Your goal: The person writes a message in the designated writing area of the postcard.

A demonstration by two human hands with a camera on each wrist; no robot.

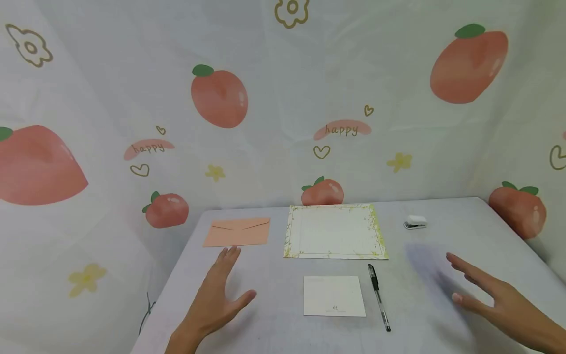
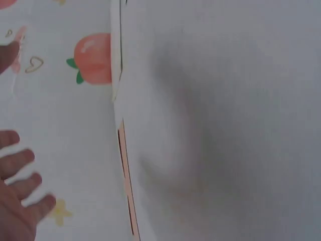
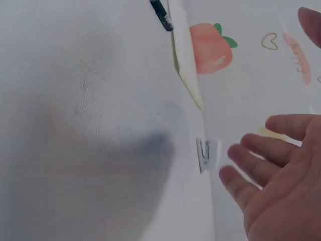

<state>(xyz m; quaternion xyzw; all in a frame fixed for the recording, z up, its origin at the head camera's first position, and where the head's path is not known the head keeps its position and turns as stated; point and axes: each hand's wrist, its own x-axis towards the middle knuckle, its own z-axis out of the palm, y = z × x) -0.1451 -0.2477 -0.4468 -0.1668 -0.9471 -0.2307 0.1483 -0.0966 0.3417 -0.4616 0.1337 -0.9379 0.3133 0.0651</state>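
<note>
My left hand [image 1: 216, 295] hovers over the left part of the table, fingers extended and thumb spread, holding nothing. Just beyond its fingertips lies a peach-coloured envelope [image 1: 239, 236], flap side up. On the right, my right hand [image 1: 495, 297] is held above the table with loosely straight fingers and nothing in it. A black-capped clear pen [image 1: 379, 297] lies between the hands, beside a small white card [image 1: 333, 296]. Behind them is a larger sheet of paper [image 1: 333, 231] with a yellow-green leafy border. A small white stapler [image 1: 415, 222] sits at the back right, beyond my right hand.
The table [image 1: 274, 324] has a pale cloth cover. Directly behind its back edge hangs a white curtain [image 1: 265, 162] printed with peaches, flowers and hearts, which also runs along both sides. My right hand's shadow falls on the cloth.
</note>
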